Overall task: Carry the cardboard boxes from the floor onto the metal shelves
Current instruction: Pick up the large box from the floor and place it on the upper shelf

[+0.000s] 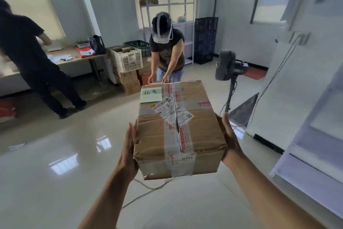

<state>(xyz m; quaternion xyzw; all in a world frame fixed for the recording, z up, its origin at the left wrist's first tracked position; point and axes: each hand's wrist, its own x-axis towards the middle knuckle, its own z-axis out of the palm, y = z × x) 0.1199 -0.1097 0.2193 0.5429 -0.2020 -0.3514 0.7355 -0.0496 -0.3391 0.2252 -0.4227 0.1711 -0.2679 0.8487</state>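
I hold a taped cardboard box in the air in front of me, above the tiled floor. It has a green note and a torn shipping label on top. My left hand presses flat against its left side and my right hand presses against its right side. A white metal shelf stands close on my right. Another metal shelf unit stands at the far wall with a small box on its top.
A person with a headset bends over stacked boxes just behind my box. Another person stands at a desk on the left. A standing fan and cables on the floor lie to the right. Blue crates are stacked at the back.
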